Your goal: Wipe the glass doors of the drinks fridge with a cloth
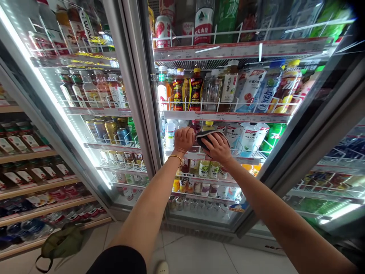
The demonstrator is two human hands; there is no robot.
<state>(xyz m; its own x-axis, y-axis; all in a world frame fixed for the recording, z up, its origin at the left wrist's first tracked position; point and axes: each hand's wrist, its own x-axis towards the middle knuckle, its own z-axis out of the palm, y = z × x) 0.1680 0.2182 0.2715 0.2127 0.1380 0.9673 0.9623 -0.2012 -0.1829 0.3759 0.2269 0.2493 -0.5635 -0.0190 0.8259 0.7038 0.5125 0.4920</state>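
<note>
My right hand (218,146) lies over a dark folded cloth (203,142) with a pale edge, its fingers bent across the fabric at the glass door (182,213) of a drinks fridge. Close beside the cloth's left end, my left hand (184,140) is closed, with a gold bracelet (177,156) at the wrist. What its curled fingers hold, if anything, is hidden. Behind both hands, bottles stand on the fridge shelves, among them a clear bottle (170,135) and white-labelled bottles (249,137).
Metal frames (139,83) divide this door from its neighbours. Wooden shelves (25,158) of bottles stand at the left. A green bag (61,243) lies on the tiled floor (196,255), and a light shoe (162,267) shows at the bottom.
</note>
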